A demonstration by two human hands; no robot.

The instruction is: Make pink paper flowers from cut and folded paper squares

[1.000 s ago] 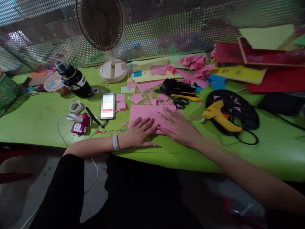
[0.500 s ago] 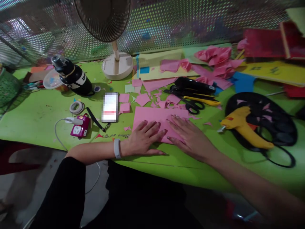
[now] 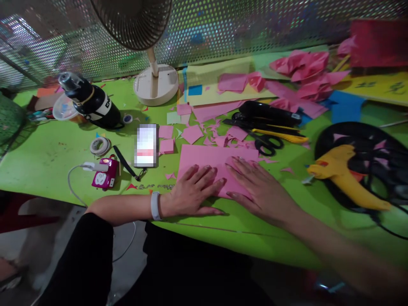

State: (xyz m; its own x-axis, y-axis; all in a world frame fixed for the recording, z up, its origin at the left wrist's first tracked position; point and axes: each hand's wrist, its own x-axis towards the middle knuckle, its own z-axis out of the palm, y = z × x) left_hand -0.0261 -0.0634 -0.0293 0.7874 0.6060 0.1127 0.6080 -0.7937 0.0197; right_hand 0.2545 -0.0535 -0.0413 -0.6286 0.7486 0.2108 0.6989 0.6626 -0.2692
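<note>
A rectangular sheet of pink paper (image 3: 216, 154) lies flat near the front edge of the green table (image 3: 51, 157). My left hand (image 3: 194, 191) rests palm down on its lower left part, fingers spread, with the thumb pointing along the front edge. On its right side lies my right hand (image 3: 258, 187), also palm down with the fingers stretched out. Both hands cover the sheet's lower portion. Pink paper scraps (image 3: 193, 134) are scattered just beyond the sheet, and black-handled scissors (image 3: 268, 143) lie off its upper right corner.
A glue gun (image 3: 347, 174) sits on a black tray (image 3: 331, 131) at right. A stapler (image 3: 269, 114) lies behind the scissors. Leftward are a phone (image 3: 145, 144), a magenta power adapter (image 3: 106, 173), a tape roll (image 3: 100, 146) and a dark bottle (image 3: 95, 106). A fan (image 3: 156, 85) stands behind.
The camera view has shifted slightly, so the items at right appear farther right. Both hands stay flat on the pink paper with almost no change in pose.
</note>
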